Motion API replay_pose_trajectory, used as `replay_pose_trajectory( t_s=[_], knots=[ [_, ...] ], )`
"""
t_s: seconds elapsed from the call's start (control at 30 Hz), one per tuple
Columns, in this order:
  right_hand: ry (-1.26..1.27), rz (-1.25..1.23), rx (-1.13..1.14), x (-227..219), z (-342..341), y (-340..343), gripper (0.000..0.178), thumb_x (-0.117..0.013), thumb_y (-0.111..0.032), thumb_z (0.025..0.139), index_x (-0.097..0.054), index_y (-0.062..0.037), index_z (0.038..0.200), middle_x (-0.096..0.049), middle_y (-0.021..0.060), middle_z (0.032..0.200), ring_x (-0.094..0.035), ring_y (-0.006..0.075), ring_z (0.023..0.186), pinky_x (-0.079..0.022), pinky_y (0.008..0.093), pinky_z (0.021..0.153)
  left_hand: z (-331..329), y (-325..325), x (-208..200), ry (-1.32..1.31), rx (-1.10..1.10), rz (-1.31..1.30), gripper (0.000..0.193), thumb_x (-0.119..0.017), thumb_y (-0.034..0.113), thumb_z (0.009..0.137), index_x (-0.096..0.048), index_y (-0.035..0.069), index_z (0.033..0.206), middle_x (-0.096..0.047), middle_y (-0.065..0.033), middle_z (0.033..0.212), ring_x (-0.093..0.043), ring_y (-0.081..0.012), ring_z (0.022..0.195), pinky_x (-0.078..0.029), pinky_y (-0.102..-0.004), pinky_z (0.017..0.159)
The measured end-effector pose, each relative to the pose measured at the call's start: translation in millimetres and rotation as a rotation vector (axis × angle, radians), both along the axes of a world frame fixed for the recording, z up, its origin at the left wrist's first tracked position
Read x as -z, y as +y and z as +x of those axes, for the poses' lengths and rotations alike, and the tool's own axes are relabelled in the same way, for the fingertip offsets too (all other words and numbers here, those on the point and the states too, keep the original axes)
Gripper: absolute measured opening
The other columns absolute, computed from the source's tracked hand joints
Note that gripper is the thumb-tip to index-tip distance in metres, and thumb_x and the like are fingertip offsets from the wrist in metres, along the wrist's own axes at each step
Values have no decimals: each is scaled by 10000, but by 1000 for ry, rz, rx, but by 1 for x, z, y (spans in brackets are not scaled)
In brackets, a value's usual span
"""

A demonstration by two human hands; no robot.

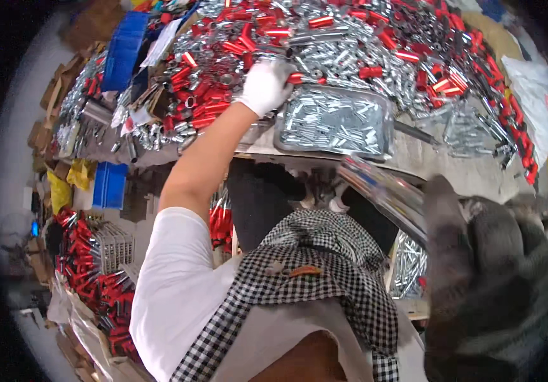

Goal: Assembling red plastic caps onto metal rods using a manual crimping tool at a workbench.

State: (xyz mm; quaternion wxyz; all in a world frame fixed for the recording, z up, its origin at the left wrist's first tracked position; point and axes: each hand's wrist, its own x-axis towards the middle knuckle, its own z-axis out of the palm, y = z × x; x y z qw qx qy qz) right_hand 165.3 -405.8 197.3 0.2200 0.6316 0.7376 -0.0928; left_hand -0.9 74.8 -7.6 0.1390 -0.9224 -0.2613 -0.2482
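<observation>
The left hand point(264, 86), in a white glove, reaches into the heap of red and silver tubes point(236, 57) at the tray's far-left corner, fingers closed on a red piece point(295, 78). The right hand point(497, 280), in a dark glove, is clenched around a bundle of silver tubes point(382, 191) near the table edge. The metal tray point(385, 118) holds a layer of silver tubes; judged from this, sorting is under way, with most of the heap left.
</observation>
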Motion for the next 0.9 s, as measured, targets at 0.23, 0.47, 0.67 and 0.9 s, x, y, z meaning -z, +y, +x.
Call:
replay_pose_trajectory(
  t_s=[0.23, 0.47, 0.67, 0.9],
  knots=[
    [-61, 52, -27, -4, 9, 40, 442, -569, -193, 839, -577, -24, 1248, -615, 142, 796, -619, 269, 653, -477, 420, 565, 6, -17, -2, -286, 74, -120, 295, -689, 240, 802, -657, 51, 1027, -652, -180, 917, -638, -362, 865, -500, -468, 777],
    [217, 411, -17, 17, 7, 116, 475, -736, -227, 750, -638, -98, 1196, -661, 168, 874, -648, 361, 698, -526, 440, 656, -19, -47, -12, -875, 213, -1042, 261, -496, 197, 996, -573, 6, 1157, -606, -81, 987, -583, -163, 826, -520, -316, 742],
    [1007, 440, 196, 177, 42, 156, 537, -705, -217, 826, -562, -48, 1315, -673, 215, 1111, -685, 301, 973, -526, 387, 857, -5, -100, -31, -1517, 474, -1988, 347, -477, 339, 1021, -504, 53, 1214, -557, -99, 1013, -528, -197, 853, -463, -374, 760],
    [1784, 304, 538, 241, 20, 155, 545, -718, -302, 883, -564, 35, 1283, -685, 118, 1103, -648, 194, 973, -504, 329, 888, -14, -115, -28, -1361, 740, -1871, 589, -665, 398, 905, -437, 60, 1331, -564, -94, 1138, -610, -267, 1013, -521, -457, 879]
  ],
)
